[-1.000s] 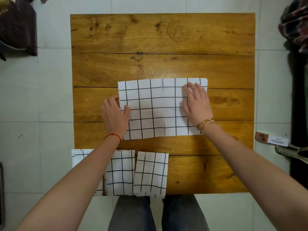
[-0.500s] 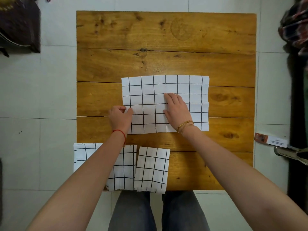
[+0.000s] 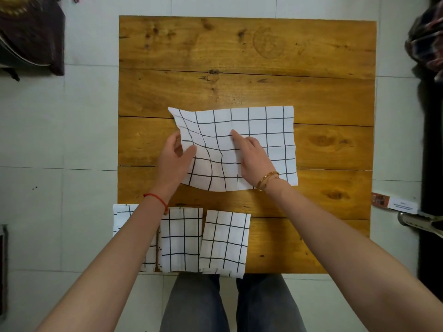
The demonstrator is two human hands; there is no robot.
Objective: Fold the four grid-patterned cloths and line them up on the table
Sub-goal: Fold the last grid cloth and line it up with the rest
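Four cloths: all white with a black grid, all on the wooden table.
Large cloth: lies half-open across the middle of the table, its right part flat on the wood, its left edge raised and curling.
Folded cloths: three lie in a row along the near edge, at the left.
Left folded cloth: at the near left corner, mostly hidden under the left forearm.
Middle folded cloth: just beside the left one, edges almost touching.
Right folded cloth: just beside the middle one, slightly tilted, its near edge hanging past the table edge.
Containers: cannot tell of any on the table.
Left hand: pinches the left edge of the large cloth, thumb on top and fingers beneath, lifting that side off the wood.
Right hand: rests palm down on the middle of the large cloth, index finger stretched along a fold line, other fingers curled; it presses and grasps nothing.
Wrists: red string on the left, gold bracelets on the right.
Floor: pale tiles all round.
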